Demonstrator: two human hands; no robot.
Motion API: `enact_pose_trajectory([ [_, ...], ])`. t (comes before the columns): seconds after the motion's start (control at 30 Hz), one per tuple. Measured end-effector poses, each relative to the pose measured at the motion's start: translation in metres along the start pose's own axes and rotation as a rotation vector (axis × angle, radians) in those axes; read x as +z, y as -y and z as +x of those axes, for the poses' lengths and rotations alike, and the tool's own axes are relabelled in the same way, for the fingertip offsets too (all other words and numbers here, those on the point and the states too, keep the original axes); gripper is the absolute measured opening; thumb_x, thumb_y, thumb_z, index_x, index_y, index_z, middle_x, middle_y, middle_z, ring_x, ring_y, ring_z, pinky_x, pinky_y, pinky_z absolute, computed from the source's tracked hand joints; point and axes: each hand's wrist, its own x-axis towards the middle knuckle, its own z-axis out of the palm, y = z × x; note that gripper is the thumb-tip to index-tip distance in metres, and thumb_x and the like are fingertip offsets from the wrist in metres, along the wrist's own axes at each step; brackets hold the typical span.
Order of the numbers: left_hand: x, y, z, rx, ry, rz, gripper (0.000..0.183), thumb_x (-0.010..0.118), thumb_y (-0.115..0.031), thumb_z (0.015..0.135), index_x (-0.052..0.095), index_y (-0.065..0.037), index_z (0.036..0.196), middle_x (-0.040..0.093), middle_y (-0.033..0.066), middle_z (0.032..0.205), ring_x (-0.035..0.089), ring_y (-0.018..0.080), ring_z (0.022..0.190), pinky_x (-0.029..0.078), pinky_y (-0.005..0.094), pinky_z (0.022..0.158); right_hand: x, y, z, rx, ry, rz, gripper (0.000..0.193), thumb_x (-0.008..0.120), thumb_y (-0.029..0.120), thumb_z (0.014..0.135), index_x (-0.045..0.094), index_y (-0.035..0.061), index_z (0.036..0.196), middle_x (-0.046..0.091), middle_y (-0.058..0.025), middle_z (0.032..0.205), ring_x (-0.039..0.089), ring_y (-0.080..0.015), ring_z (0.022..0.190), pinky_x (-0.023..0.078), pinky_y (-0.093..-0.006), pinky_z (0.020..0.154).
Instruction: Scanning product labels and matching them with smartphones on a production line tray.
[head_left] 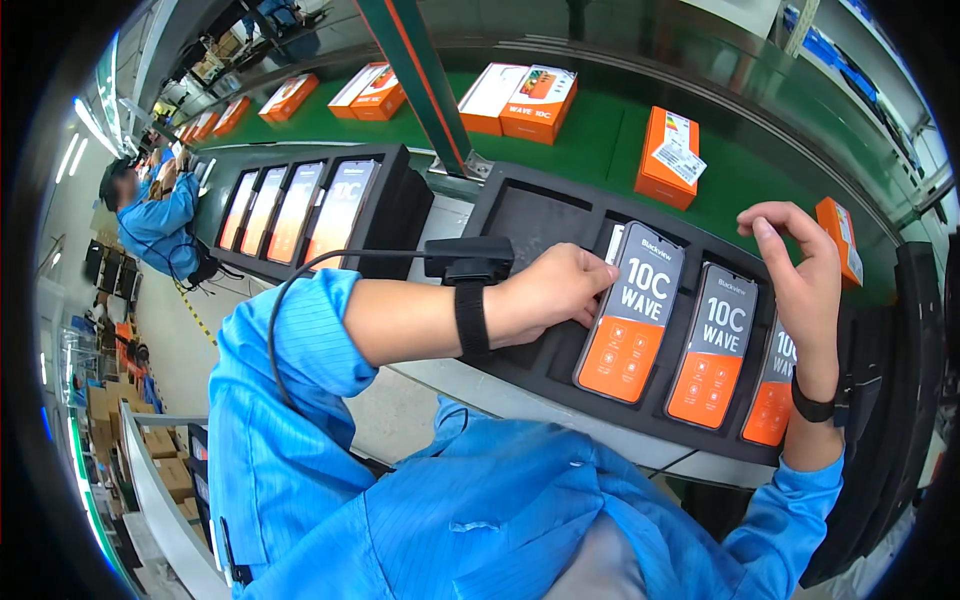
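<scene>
A black foam tray (520,190) lies in front of me, with three smartphones in its slots, their screens covered in grey and orange printed film. My left hand (560,290) pinches the left edge of the leftmost smartphone (632,312), which looks slightly raised and tilted in its slot. A narrow white edge shows beside that phone's upper left corner. The middle smartphone (712,345) lies in its own slot. Over the upper part of the rightmost smartphone (768,400) hovers my right hand (800,265), empty, thumb and fingers apart and curved. The tray's leftmost slot holds no phone.
A green conveyor belt (600,150) runs beyond the tray, carrying orange and white boxes (668,160). A second black tray (390,200) with several phones stands to the left. A green post (420,80) rises beside the belt. Another person (160,215) works far left.
</scene>
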Motion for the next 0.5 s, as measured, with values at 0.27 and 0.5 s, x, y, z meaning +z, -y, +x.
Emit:
enact_pose_trajectory([
  [0.27, -0.058, -0.041, -0.019, 0.437, -0.133, -0.137, 0.029, 0.046, -0.020, 0.097, 0.060, 0.002, 0.110, 0.066, 0.0107, 0.105, 0.065, 0.0165, 0.094, 0.054, 0.0299, 0.079, 0.020, -0.030, -0.004, 0.186, 0.143, -0.023, 0.017, 0.057, 0.010, 0.088, 0.066, -0.0024, 0.096, 0.067, -0.0101, 0.088, 0.063, -0.0164, 0.084, 0.049, -0.0295, 0.078],
  [0.5, -0.174, -0.139, 0.098, 0.638, -0.535, -0.055, 0.021, 0.050, -0.014, 0.093, 0.061, 0.004, 0.097, 0.064, 0.0072, 0.085, 0.061, 0.0166, 0.073, 0.049, 0.0323, 0.066, 0.089, -0.011, -0.012, -0.235, 0.312, -0.821, 0.064, 0.075, 0.029, 0.069, 0.053, -0.0068, 0.117, 0.056, -0.0138, 0.104, 0.049, -0.0274, 0.101, 0.037, -0.0349, 0.091],
])
